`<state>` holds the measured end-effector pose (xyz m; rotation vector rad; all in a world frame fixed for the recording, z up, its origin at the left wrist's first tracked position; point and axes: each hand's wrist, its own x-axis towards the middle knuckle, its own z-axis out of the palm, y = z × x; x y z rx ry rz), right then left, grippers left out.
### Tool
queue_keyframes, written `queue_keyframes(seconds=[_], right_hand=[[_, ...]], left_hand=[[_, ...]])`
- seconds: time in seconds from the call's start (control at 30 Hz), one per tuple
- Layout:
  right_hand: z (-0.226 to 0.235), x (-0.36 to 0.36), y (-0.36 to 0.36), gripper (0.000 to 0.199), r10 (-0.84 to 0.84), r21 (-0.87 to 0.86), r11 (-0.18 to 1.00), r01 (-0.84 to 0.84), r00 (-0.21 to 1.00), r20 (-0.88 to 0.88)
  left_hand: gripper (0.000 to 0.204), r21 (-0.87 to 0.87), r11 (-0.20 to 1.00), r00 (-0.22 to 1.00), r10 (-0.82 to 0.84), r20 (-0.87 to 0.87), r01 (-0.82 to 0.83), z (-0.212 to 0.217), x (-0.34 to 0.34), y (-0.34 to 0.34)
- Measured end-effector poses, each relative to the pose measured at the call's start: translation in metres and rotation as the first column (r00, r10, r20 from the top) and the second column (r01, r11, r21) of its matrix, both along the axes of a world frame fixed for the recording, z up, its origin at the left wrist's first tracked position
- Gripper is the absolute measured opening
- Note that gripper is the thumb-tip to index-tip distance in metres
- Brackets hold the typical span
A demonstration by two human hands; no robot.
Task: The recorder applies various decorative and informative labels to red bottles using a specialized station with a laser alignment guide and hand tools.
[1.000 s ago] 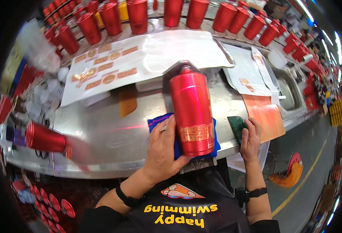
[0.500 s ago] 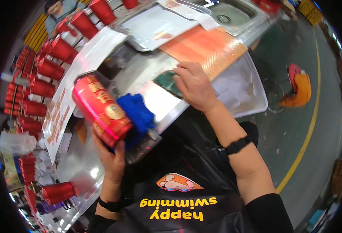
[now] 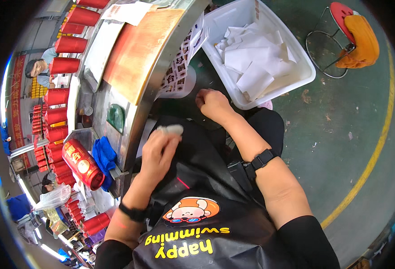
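In front of my apron, my left hand (image 3: 157,154) pinches a small whitish-grey lump (image 3: 172,129), blurred, its kind unclear. My right hand (image 3: 215,106) hangs over my right knee, beside the white plastic bin (image 3: 306,77). Its fingers are curled, and anything inside them is hidden. On the table to my left, a large red can (image 3: 83,163) with gold print leans in a metal holder (image 3: 83,133), away from my hands. A blue cloth (image 3: 104,156) lies against that holder. Farther along the table edge rests a glossy dark green flat piece (image 3: 115,118).
White paper scraps (image 3: 255,56) fill the bin. An orange ribbed mat (image 3: 139,49) covers part of the table. Several red cans (image 3: 66,65) line its far side, with a person (image 3: 47,67) behind them. A red stool (image 3: 342,18) with an orange cloth stands at right.
My left hand has let go of the red can and moved right, toward my lap, with a whitish lump. My right hand has left the green piece for the bin's side. The view has turned right.
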<state>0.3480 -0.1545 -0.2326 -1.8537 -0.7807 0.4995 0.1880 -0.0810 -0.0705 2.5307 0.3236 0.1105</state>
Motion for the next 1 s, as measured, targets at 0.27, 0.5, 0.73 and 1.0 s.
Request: queue_keyframes(seconds=[0.27, 0.5, 0.73, 1.0], right_hand=[[-0.048, 0.031, 0.036, 0.024, 0.129, -0.115, 0.979, -0.169, 0.946, -0.297], [-0.074, 0.045, 0.083, 0.026, -0.036, 0.123, 0.989, 0.081, 0.943, -0.331], [-0.08, 0.046, 0.102, 0.026, -0.075, 0.081, 0.991, 0.108, 0.938, -0.338], [-0.064, 0.034, 0.123, 0.019, -0.269, 0.185, 0.919, 0.349, 0.895, -0.355]], left_hand=[[0.039, 0.302, 0.828, 0.881, 0.454, 0.133, -0.472, -0.158, 0.092, 0.092], [0.069, 0.536, 0.772, 0.888, 0.453, -0.086, -0.342, -0.199, 0.111, 0.133], [0.034, 0.281, 0.851, 0.892, 0.45, 0.049, -0.444, -0.195, 0.1, 0.141], [0.024, 0.172, 0.816, 0.833, 0.55, 0.061, -0.551, -0.181, 0.097, 0.153]])
